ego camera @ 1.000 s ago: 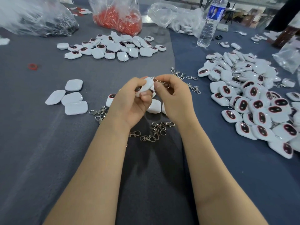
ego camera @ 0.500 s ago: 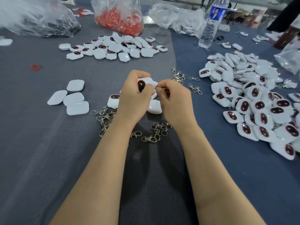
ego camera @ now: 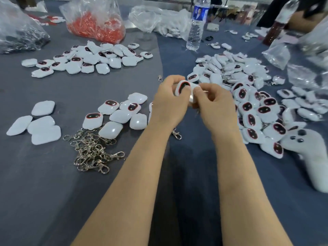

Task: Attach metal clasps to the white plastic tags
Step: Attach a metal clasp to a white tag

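Right, both hands are up off the surface (ego camera: 44, 192) and close together at centre. The left hand (ego camera: 168, 102) has its fingers curled round a white tag (ego camera: 182, 87), thumb tip on its face, and holds it tilted on edge. That tag is a rounded, glossy white square with a dark oval window ringed in red. The right hand (ego camera: 216, 107) is bunched tight, thumb and forefinger pinching at the tag's right-hand edge. There's a glint of metal just under the thumbs, but it's too blurred to tell whether that's a clasp.

Out from the hands, at 9 o'clock, just beside the left wrist, sits a small cluster of tags (ego camera: 120, 115), some face up, some showing plain white backs. At 8 o'clock lies a tangled heap of metal clasps (ego camera: 92, 151), silver swivel hooks, touching the nearest tag. One loose clasp (ego camera: 176, 134) lies between the forearms. Further out at 9, four plain white tags (ego camera: 44, 129) lie face down, huddled together.

At 3 o'clock there's a big pile of tags (ego camera: 247, 106), with a few clasps showing among them. At 11 o'clock is another spread of tags (ego camera: 92, 57), and beyond it a clear bag of red pieces (ego camera: 95, 23). At 1 o'clock a water bottle (ego camera: 196, 23) stands upright. At 4 o'clock lies a white controller-like object (ego camera: 310, 153) with dark buttons.
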